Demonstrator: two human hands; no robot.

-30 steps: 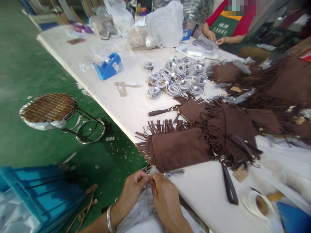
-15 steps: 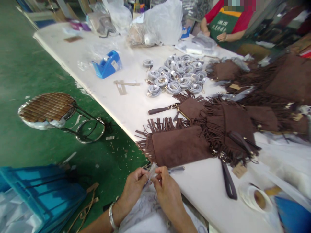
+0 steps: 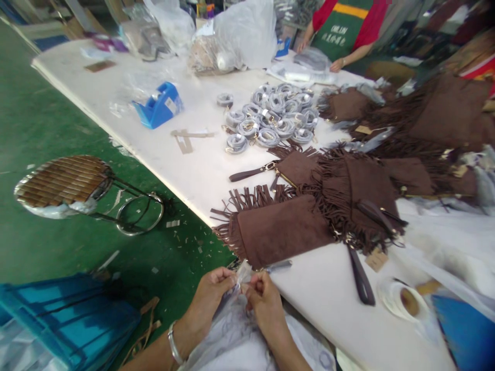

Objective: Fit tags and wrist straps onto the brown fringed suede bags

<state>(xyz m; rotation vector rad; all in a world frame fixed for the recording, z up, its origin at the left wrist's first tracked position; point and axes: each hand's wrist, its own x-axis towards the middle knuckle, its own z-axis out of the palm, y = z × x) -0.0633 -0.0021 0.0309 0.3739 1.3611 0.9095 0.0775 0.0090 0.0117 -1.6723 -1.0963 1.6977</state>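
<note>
Near the table's front edge, my left hand (image 3: 212, 294) pinches a small piece of clear plastic (image 3: 243, 272) between thumb and fingertips. My right hand (image 3: 265, 300) pinches the same plastic from the other side, its fingers curled in. What the plastic is, or whether something lies inside it, I cannot make out. Just beyond my fingers lies a brown fringed suede bag (image 3: 284, 229), apart from both hands. Further right, more brown fringed bags (image 3: 371, 190) lie heaped, one with a dark wrist strap (image 3: 361, 275) and a cardboard tag (image 3: 376, 259).
Coiled grey straps (image 3: 276, 116) form a pile mid-table, with a blue tape dispenser (image 3: 158, 105) to their left. A tape roll (image 3: 402, 301) lies at right. A round stool (image 3: 64, 183) and a blue crate (image 3: 73, 314) stand left. Across the table, a person in a green apron (image 3: 342, 31) handles plastic-wrapped goods.
The view has shifted slightly, so the table things appear further left. My right fingers have shifted a little on the plastic; both hands still pinch it. The person opposite has reached toward the wrapped goods.
</note>
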